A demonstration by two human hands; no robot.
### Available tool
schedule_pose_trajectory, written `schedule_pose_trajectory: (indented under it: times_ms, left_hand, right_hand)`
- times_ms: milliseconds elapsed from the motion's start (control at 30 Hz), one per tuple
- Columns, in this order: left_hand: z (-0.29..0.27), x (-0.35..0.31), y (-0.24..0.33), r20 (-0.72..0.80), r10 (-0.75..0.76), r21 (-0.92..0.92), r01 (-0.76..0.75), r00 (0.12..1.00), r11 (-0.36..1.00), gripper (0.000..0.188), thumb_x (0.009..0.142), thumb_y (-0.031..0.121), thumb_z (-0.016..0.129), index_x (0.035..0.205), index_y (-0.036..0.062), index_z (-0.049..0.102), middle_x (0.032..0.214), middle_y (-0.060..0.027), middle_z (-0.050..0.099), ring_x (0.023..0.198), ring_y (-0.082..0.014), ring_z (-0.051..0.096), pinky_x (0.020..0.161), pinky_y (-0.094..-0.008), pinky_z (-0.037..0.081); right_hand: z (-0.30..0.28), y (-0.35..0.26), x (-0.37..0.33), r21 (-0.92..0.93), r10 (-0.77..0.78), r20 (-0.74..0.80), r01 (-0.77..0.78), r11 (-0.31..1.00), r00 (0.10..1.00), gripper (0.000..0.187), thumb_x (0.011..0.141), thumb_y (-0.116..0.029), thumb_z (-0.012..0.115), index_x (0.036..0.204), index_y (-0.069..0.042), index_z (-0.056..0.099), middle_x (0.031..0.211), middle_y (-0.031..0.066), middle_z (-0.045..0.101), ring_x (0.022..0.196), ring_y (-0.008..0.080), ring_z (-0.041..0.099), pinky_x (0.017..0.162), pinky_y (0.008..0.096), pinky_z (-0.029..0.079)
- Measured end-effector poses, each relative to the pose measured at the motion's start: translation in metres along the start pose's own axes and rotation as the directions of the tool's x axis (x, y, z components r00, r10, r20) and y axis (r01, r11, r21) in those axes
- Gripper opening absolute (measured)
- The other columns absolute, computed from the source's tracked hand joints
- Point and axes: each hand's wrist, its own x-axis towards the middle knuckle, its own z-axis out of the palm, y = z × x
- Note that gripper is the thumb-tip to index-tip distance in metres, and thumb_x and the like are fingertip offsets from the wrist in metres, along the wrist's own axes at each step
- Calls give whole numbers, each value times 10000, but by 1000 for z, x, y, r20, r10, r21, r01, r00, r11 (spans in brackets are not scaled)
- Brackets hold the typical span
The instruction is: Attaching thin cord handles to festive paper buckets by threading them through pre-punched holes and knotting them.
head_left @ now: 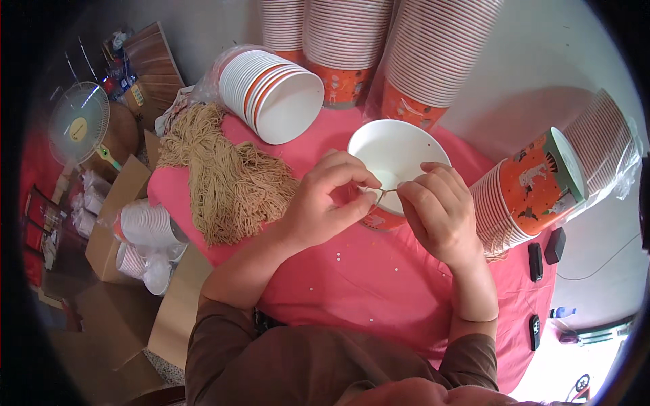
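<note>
Both hands are up over the table, just in front of an upright paper bucket (399,145) with a white inside and an orange printed outside. My left hand (332,193) pinches one end of a thin tan string (384,192) between thumb and forefinger. On the other side, my right hand (439,211) has its fingers curled together around the string's other part. Between the fingertips the string seems crossed or looped, too fine to make out fully. A large heap of similar tan strings (230,179) lies to the left of my left forearm.
A nested stack of white buckets (288,105) lies on its side behind the heap. Tall bucket stacks (349,40) stand along the wall. More orange buckets (542,183) lean at right, near small black objects (535,262). Cardboard boxes (122,223) and a fan (80,125) are left of the pink-covered table (359,298).
</note>
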Motion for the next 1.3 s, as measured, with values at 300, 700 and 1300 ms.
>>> schedule_pose_trajectory:
  times_ms: [300, 700, 1300]
  left_hand:
    - [0, 0, 3, 4, 62, 18, -62, 998, 998, 143, 757, -20, 745, 873, 41, 687, 866, -46, 635, 856, -194, 580, 753, -319, 480]
    - [-17, 2, 0, 178, -200, 20, 200, 963, 980, 91, 808, -14, 739, 872, 8, 678, 762, -19, 567, 700, -97, 543, 631, -245, 428]
    - [-15, 3, -7, 10, -140, 66, 139, 990, 988, 110, 828, 10, 676, 937, 14, 667, 789, -45, 651, 658, -123, 575, 588, -275, 463]
  right_hand:
    - [2, -5, 2, 29, -21, 8, 21, 999, 1000, 277, 685, -100, 691, 945, -22, 638, 841, 78, 587, 807, 268, 623, 832, 432, 543]
    - [-23, 20, 3, -150, 11, -169, -37, 988, 986, 257, 701, 16, 719, 933, -6, 610, 777, 112, 575, 746, 329, 602, 750, 447, 522]
    - [-36, 27, -2, -151, 87, -275, -133, 980, 957, 268, 714, 105, 721, 933, -2, 611, 786, 127, 606, 683, 300, 610, 603, 378, 477]
